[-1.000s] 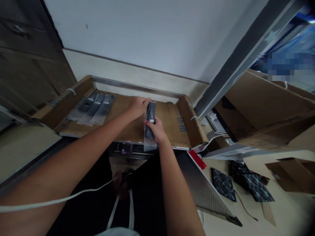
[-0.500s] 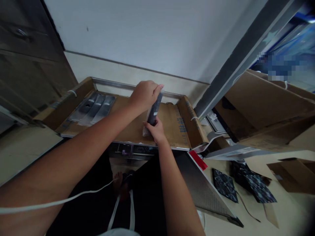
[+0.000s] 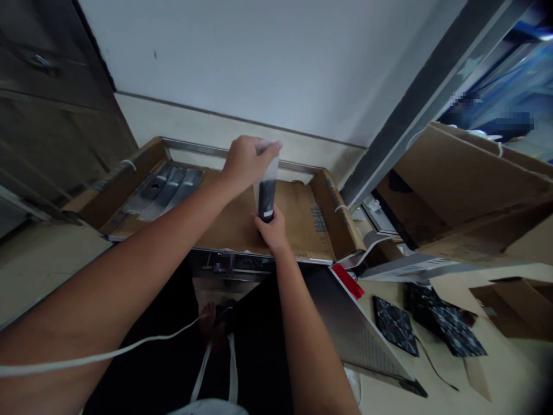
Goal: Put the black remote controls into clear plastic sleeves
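Between my hands is a clear plastic bag with a dark, long item inside, marked by a small white label near its lower end. My left hand pinches the bag's upper end, where the plastic looks slack. Lower down, my right hand grips the dark item through the bag, thumb across the front. Both are held above a cardboard-lined tray. Several similar bagged dark items lie side by side, slightly overlapping, at the tray's left end.
A large open cardboard box stands to the right. On the floor lie dark patterned pieces and a smaller carton. A white wall rises behind the tray. A white cord crosses over my left forearm.
My left hand has moved slightly left and up, drawing the bag's upper end taller above the dark item. That item now sits lower within the bag and more upright.
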### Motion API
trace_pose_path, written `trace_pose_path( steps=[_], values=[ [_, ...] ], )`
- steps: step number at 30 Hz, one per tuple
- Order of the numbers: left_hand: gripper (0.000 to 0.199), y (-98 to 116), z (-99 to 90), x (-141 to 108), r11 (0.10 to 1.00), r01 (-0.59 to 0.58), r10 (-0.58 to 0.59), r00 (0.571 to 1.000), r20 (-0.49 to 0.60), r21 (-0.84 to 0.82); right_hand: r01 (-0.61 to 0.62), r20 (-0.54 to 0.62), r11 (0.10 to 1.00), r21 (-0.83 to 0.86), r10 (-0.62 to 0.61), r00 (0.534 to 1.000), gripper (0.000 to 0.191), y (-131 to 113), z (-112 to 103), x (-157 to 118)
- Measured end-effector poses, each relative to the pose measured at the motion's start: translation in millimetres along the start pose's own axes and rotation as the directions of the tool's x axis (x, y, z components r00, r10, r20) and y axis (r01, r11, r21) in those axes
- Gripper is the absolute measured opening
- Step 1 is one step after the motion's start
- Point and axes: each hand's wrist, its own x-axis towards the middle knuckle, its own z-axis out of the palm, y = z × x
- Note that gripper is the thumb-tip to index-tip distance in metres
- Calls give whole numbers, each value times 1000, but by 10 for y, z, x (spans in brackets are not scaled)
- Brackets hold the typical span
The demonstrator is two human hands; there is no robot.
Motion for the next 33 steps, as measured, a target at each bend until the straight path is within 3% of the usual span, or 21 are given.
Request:
trace_pose_path(
  steps=[3, 6, 9, 11, 14, 17, 19, 22, 27, 33],
  values=[
    [34, 94, -203, 128, 997, -80, 79, 981, -179, 4, 26, -37, 997, -75, -29, 999, 26, -24, 5, -17],
    [41, 191, -556, 341, 991, -132, 114, 916, -385, -20, 4, -93, 983, -186, -22, 995, 33, -31, 4, -27],
    [47, 106, -883, 473, 993, -95, 51, 877, -478, -70, -123, -185, 914, -386, 54, 981, 42, -9, -54, 19],
    [45, -112, -973, 403, 993, 44, -90, 886, -454, -111, -186, -245, 815, -549, 56, 968, 45, 30, -144, 93],
    [44, -623, -865, 12, 908, 409, -420, 875, -243, -95, -201, -287, 650, -733, -27, 958, 49, 123, -336, 238],
    [36, -1143, -609, -502, 823, 568, -567, 818, -97, -22, -209, -290, 554, -806, -62, 955, 54, 216, -503, 353],
    [33, -1381, -476, -739, 819, 572, -573, 815, -89, -32, -214, -290, 517, -829, -69, 955, 54, 253, -563, 395],
    [28, -1554, -413, -827, 825, 557, -565, 818, -108, -101, -229, -294, 469, -853, -69, 953, 51, 273, -584, 430],
    [32, -1611, -492, -694, 790, 583, -611, 776, -160, -190, -248, -306, 446, -860, -62, 950, 47, 296, -596, 503],
    [44, -1701, -514, -725, 841, 512, -541, 798, -265, -175, -305, -366, 417, -856, -71, 928, 40, 339, -680, 560]
  ],
)
